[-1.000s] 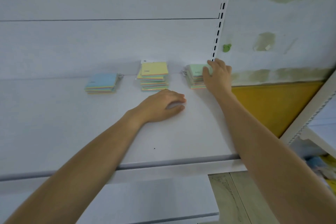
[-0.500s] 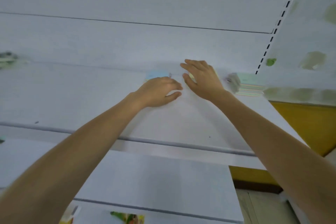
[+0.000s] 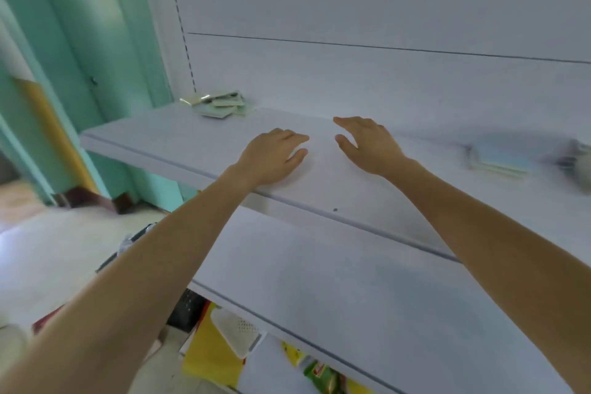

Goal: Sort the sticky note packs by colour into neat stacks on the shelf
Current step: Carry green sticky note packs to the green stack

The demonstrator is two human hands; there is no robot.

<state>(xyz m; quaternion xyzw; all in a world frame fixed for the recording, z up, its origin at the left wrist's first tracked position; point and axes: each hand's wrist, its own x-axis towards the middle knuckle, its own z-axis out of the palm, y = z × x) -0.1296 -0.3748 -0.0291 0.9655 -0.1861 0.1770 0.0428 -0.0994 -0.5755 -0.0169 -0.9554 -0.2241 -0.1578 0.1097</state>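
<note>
Several sticky note packs [image 3: 217, 104] lie in a loose, untidy heap at the far left end of the shelf [image 3: 153, 137], at about eleven o'clock from my grips and close against the back panel [image 3: 351, 80]. One blue stack [image 3: 502, 157], blurred, sits out at three o'clock.

The heap looks like the unsorted part. I judge the step in hand to be a reach toward eleven o'clock to lift one pack off the top. To do it well, I would take a single pack by its edges and read its colour before carrying it. I would then set it square on the matching stack rather than slide it. The wrapped packs look slippery, and a careless pull could spill the heap off the shelf end.

My left grip [image 3: 275, 153] rests palm down on the shelf near its front edge, fingers loosely bent, holding nothing. My right grip [image 3: 367, 144], just beside it at two o'clock, is spread wide with the thumb apart, and it is empty too. Whether it touches the shelf I cannot tell.
</note>
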